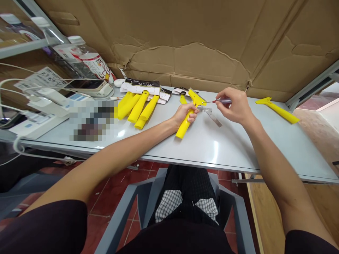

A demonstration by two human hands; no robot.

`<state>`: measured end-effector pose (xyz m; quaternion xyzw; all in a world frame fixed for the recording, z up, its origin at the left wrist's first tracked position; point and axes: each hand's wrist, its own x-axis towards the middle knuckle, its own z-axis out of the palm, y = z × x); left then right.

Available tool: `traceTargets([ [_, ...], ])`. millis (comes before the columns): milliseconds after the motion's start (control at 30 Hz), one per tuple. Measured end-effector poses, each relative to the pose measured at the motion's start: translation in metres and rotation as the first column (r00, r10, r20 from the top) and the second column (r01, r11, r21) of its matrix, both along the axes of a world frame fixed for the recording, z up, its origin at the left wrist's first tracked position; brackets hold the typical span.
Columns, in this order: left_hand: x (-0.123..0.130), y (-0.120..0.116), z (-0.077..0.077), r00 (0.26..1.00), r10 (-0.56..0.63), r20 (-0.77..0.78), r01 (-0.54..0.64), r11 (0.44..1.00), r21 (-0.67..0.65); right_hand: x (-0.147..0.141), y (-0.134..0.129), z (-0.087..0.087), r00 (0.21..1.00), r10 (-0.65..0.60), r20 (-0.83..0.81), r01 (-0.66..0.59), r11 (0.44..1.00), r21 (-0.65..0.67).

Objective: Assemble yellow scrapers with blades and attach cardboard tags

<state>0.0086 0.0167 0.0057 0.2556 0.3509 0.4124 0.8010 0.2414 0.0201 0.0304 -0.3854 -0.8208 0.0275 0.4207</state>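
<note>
My left hand (184, 114) is wrapped round the handle of a yellow scraper (182, 129), its wide head pointing up and away from me. In my right hand (234, 105) is a screwdriver (224, 101), gripped between thumb and fingers. Its thin shaft reaches left to the scraper's head, and the tip appears to touch near a screw there. Beside the scraper, a flat metal blade (215, 118) lies on the table, with small metal bits (205, 110) near its upper end. Another yellow scraper (280, 111) rests alone to the right.
Several yellow scrapers (139, 107) with a black-and-white card (140, 86) lie left of my hands. More cards (180, 90) sit behind. Chargers, cables, a phone (86, 84) and bottles (92, 61) crowd the left end. Cardboard (185, 31) walls the back of the grey table (159, 150).
</note>
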Motion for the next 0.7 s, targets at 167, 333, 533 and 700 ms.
traceTargets([
  [167, 0.000, 0.001, 0.004, 1.000, 0.016, 0.015, -0.016, 1.000, -0.021, -0.003, -0.001, -0.002, 0.999, -0.036, -0.012, 0.037, 0.997, 0.066],
  [333, -0.002, 0.001, 0.002, 0.999, 0.001, 0.050, 0.000, 1.000, -0.025, -0.010, -0.005, -0.002, 0.993, -0.074, -0.089, 0.082, 0.993, 0.089],
  [533, -0.002, 0.003, -0.002, 0.998, -0.010, 0.060, 0.010, 1.000, 0.013, -0.010, -0.005, -0.002, 0.988, -0.154, -0.018, 0.155, 0.978, 0.142],
  [700, -0.004, 0.004, -0.003, 0.994, -0.038, 0.100, 0.035, 0.999, 0.029, -0.008, -0.008, 0.000, 0.995, -0.092, -0.027, 0.095, 0.985, 0.147],
])
